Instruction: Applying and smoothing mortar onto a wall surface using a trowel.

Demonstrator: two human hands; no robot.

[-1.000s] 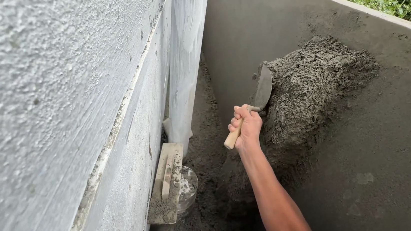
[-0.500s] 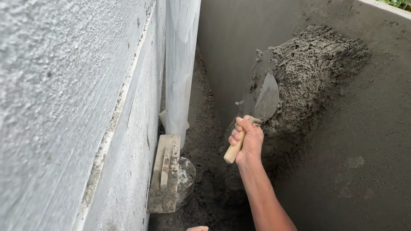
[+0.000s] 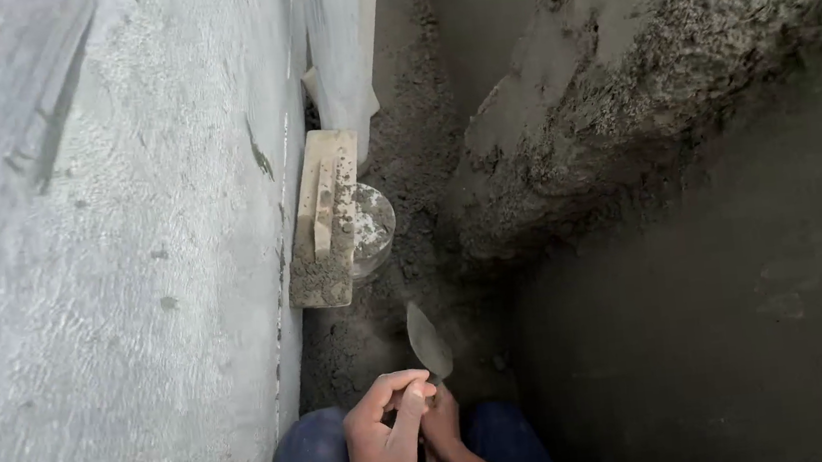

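Observation:
My right hand (image 3: 442, 425) grips the handle of a small pointed trowel (image 3: 429, 341), whose grey blade points away from me over the mortar-strewn floor. My left hand (image 3: 383, 437) lies over the right one with its fingers curled against the trowel's neck; whether it grips it is unclear. Both hands sit low, just above my knees in blue trousers (image 3: 314, 458). A big heap of wet grey mortar (image 3: 638, 88) is piled against the dark wall on the right, well ahead of the blade.
A rough plastered grey wall (image 3: 115, 290) fills the left side. A mortar-caked wooden float (image 3: 325, 219) leans at its foot beside a round clear container (image 3: 372, 227). A smooth dark wall (image 3: 742, 330) closes the right, leaving a narrow floor strip (image 3: 414, 160).
The right hand has pulled the trowel back from the mortar heap down to my knees. The left hand has come up to meet it. The view has dropped and moved closer.

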